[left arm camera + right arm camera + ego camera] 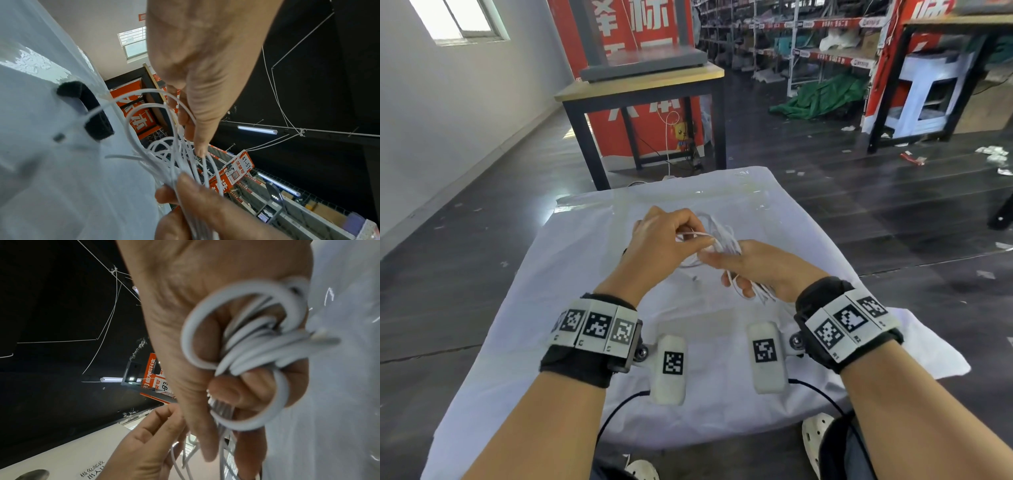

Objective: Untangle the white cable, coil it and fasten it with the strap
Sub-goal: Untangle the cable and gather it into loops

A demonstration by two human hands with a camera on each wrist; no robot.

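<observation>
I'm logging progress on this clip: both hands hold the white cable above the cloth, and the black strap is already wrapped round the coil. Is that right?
Not quite. The black strap is not yet on the coil: the left wrist view shows it lying on the white cloth. The rest holds: the left hand and the right hand both hold the white cable above the cloth.

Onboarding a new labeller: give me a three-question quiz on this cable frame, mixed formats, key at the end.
1. True or false: the black strap is already fastened round the white cable.
2. Which hand clamps the gathered loops in curled fingers? A) left hand B) right hand C) neither
3. Fill in: the strap lies on the white ____ that covers the table.

Key
1. False: it lies apart from the loops, unfastened.
2. B: the right wrist view shows loops held in its fingers; the left hand pinches a strand.
3. cloth
</observation>
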